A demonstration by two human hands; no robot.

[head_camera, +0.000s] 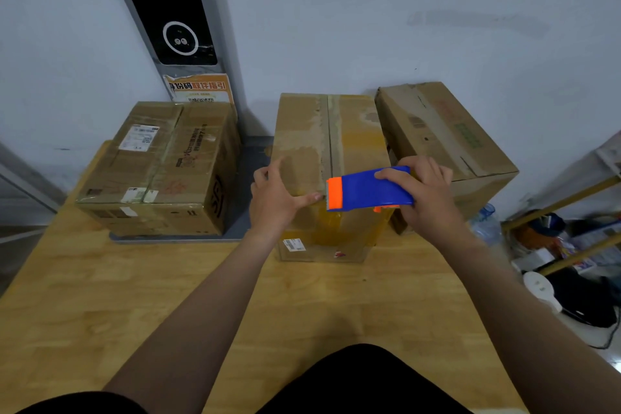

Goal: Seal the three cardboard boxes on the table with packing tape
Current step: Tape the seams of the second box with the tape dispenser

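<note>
Three cardboard boxes stand on the wooden table [134, 296]. The middle box [336, 131] has its flaps closed, with a dark seam running down its top. My right hand [423, 191] grips a blue and orange tape dispenser [366, 190] at the box's near top edge, orange end pointing left. My left hand [279, 198] rests flat on the near left corner of the same box, thumb stretched toward the dispenser's orange end. The left box [161, 161] is wrapped in clear tape and carries labels. The right box [443, 138] stands behind my right hand.
A black and grey kiosk panel [178, 17] with an orange sign leans against the white wall behind the left box. A yellow-framed shelf [571, 239] with clutter and a plastic bottle [485, 222] sit to the right of the table's edge.
</note>
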